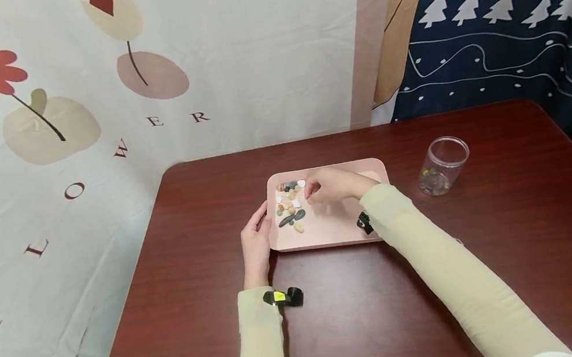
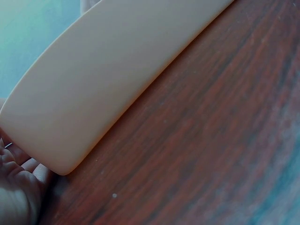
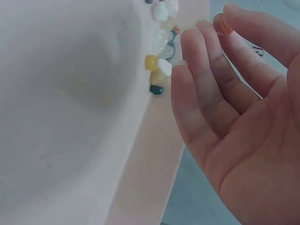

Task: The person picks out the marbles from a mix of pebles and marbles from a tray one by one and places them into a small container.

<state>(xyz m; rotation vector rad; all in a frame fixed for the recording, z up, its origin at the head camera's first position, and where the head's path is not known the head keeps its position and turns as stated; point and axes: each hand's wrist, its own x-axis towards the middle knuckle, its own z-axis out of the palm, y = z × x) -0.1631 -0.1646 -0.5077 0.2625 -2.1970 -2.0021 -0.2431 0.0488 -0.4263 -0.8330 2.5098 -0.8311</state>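
A shallow pink tray [image 1: 333,233] lies on the table, with small coloured pebbles [image 1: 297,214] gathered in its left part. My left hand [image 1: 256,245] holds the tray's left edge; in the left wrist view its fingers reach around the tray's end. My right hand [image 1: 336,183] is over the tray, just right of the pebbles. The right wrist view shows its thumb and index finger pinching a small orange-brown pebble [image 3: 222,24], while the other fingers extend loosely. White, yellow and dark pebbles lie beyond those fingertips.
A clear cup [image 1: 443,165] with a few small pebbles at its bottom stands right of the tray. The dark red wooden table [image 1: 362,310] backs onto a flower-print cloth [image 1: 263,59] and a navy tree-print cloth [image 1: 488,58].
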